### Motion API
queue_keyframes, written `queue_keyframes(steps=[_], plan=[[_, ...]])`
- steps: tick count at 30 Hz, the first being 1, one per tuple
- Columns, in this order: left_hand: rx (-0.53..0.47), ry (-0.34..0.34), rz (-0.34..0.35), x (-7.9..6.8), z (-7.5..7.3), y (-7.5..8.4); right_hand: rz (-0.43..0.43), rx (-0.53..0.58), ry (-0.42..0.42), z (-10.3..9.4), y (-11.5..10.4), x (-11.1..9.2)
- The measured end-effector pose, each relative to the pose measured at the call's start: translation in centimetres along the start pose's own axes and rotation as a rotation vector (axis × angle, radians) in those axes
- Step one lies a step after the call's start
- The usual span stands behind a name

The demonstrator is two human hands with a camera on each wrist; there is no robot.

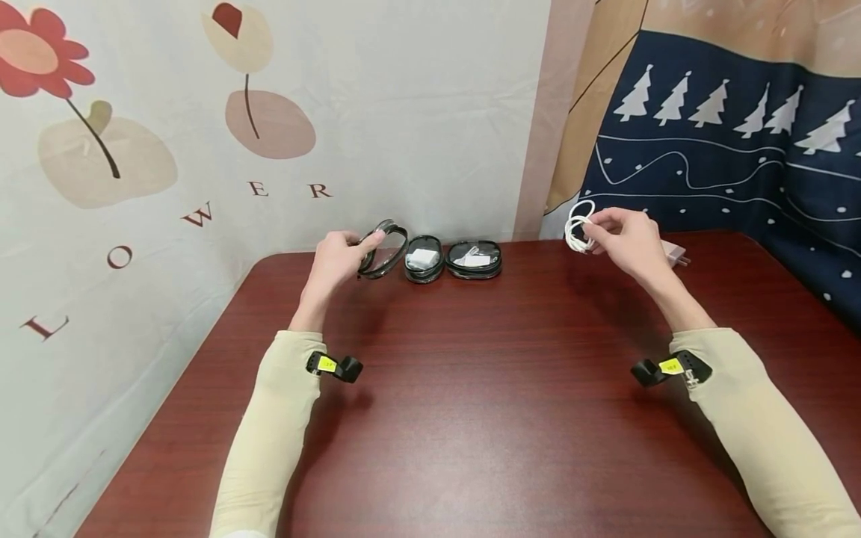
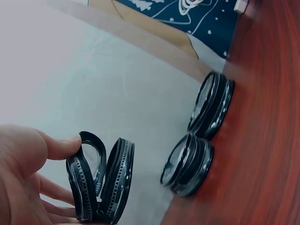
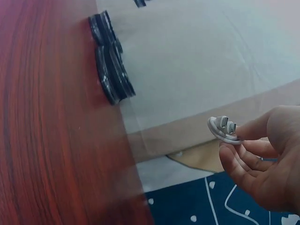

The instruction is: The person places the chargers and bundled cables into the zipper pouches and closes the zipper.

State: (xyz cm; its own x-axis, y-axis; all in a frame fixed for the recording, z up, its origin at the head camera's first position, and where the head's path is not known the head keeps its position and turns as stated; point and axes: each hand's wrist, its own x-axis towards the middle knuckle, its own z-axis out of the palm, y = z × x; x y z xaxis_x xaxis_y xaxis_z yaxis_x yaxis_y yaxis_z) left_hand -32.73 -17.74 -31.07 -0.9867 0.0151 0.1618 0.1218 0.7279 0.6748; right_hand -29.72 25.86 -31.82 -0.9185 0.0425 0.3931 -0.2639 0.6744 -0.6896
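Observation:
At the far edge of the table, my left hand (image 1: 334, 261) grips a small clear pouch with black edging (image 2: 123, 174) between thumb and fingers. Its zip is undone and the two halves stand apart in the left wrist view. Over on the right, my right hand (image 1: 631, 240) pinches a coiled white cable (image 3: 225, 135), held above the table. Two metal plug ends stick up from the coil in the right wrist view. Beside the held pouch sit two similar pouches, one rounder (image 1: 424, 260) and one wider (image 1: 474, 260), each with something whitish showing inside.
A white charger (image 1: 675, 252) with prongs lies on the table behind my right hand, partly hidden by it. The dark red wooden table (image 1: 498, 418) meets a pale printed curtain (image 1: 417, 127) and a navy tree-patterned cloth (image 1: 713, 172) at its far side.

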Motion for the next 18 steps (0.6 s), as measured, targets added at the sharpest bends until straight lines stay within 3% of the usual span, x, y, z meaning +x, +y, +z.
queue_keyframes(steps=[10,18], plan=[[-0.006,-0.004,0.058,-0.8,0.9,1.9,-0.05,0.041,0.028,0.3,-1.9,-0.5],[-0.03,0.009,0.061,-1.6,1.2,3.5,-0.073,0.073,0.029,0.5,-3.4,-1.0]])
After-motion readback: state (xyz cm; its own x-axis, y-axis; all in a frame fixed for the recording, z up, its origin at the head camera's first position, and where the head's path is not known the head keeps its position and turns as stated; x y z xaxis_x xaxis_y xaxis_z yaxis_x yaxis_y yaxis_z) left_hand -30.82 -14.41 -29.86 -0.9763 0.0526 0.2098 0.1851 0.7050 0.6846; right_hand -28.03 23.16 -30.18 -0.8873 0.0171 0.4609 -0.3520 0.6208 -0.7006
